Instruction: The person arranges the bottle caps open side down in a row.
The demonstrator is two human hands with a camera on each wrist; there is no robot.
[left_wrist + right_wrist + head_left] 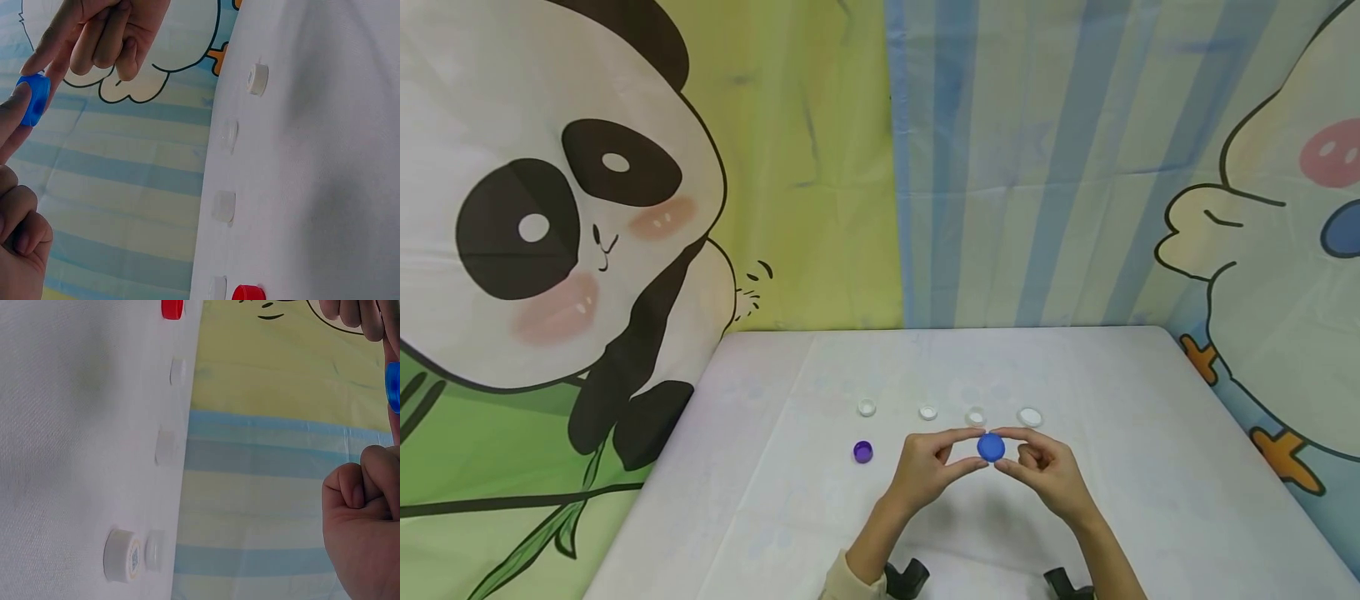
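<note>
Above the white table [1150, 500], both hands hold a blue bottle cap [991, 447] between them. My left hand [973, 448] pinches its left side between thumb and forefinger. From the other side, my right hand [1004, 448] pinches it the same way, with the other fingers curled. In the left wrist view the blue cap [34, 100] sits between my left fingertips [14, 106] and the right hand's fingers [94, 37]. The right wrist view shows the blue cap [392, 387] above my curled right fingers [362, 487].
Several white caps [867, 407] [928, 412] [975, 416] [1030, 417] lie in a row just beyond the hands. A small purple cap [862, 451] sits left of the left hand; it looks red in the wrist views [248, 292] [172, 309]. Cartoon cloth backdrops surround the table.
</note>
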